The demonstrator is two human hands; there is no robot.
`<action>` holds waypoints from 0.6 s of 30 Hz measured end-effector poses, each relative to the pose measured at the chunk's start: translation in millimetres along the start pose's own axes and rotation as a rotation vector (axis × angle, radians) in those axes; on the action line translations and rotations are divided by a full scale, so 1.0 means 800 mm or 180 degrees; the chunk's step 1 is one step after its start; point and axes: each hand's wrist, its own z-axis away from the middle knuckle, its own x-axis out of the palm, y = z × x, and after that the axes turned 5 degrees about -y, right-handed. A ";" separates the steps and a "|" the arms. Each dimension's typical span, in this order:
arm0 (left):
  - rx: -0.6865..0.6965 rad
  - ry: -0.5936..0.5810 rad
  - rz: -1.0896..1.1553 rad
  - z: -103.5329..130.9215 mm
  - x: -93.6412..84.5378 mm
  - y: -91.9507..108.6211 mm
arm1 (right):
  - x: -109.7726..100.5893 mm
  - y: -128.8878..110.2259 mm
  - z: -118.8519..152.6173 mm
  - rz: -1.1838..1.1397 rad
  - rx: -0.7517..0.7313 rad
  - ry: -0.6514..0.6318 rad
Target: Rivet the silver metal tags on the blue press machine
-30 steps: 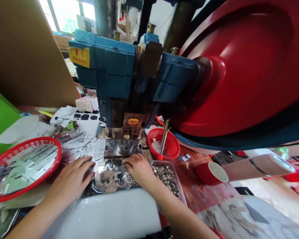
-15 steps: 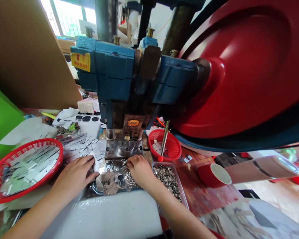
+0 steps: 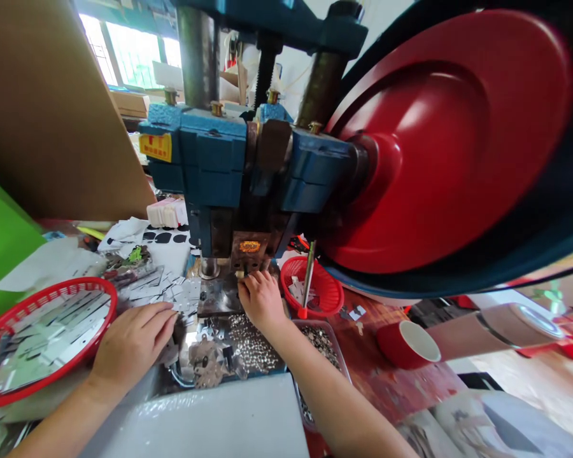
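My right hand (image 3: 263, 303) reaches to the metal die block (image 3: 216, 296) under the blue press (image 3: 214, 159). Its fingers are pinched together at the punch; whatever they hold is hidden. My left hand (image 3: 132, 343) is beside the front tray, fingers closed near its left edge. What lies between those fingertips is too small to make out. In front of the die, the tray holds flat silvery metal plates (image 3: 206, 362) on the left and a heap of small shiny metal parts (image 3: 252, 343) on the right.
A red basket (image 3: 106, 287) of flat strips stands left. Right of the die are a smaller red basket (image 3: 337, 294) and a clear plastic box (image 3: 340, 356) of small metal parts. The red flywheel (image 3: 439, 172) overhangs the right side. A red cup (image 3: 396, 343) lies near a pink flask (image 3: 477, 327).
My right hand has moved from the small metal parts up and forward to the die. My left hand has drawn slightly back and left. The view has shifted a little.
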 end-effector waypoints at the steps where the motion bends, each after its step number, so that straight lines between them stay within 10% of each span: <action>1: -0.0176 0.0081 0.0152 -0.004 -0.004 0.001 | 0.000 0.001 0.002 -0.0061 -0.0055 -0.0010; 9: -0.2141 -0.0464 0.3295 -0.023 -0.015 0.035 | -0.008 0.011 0.015 -0.0817 -0.0100 0.0024; 13: -0.2094 -0.0758 0.4273 -0.028 -0.007 0.053 | -0.007 0.014 0.018 -0.1546 0.0082 0.0343; 18: -0.1531 -0.1425 0.3668 -0.041 -0.002 0.074 | -0.019 0.000 0.027 -0.1926 0.0030 0.0010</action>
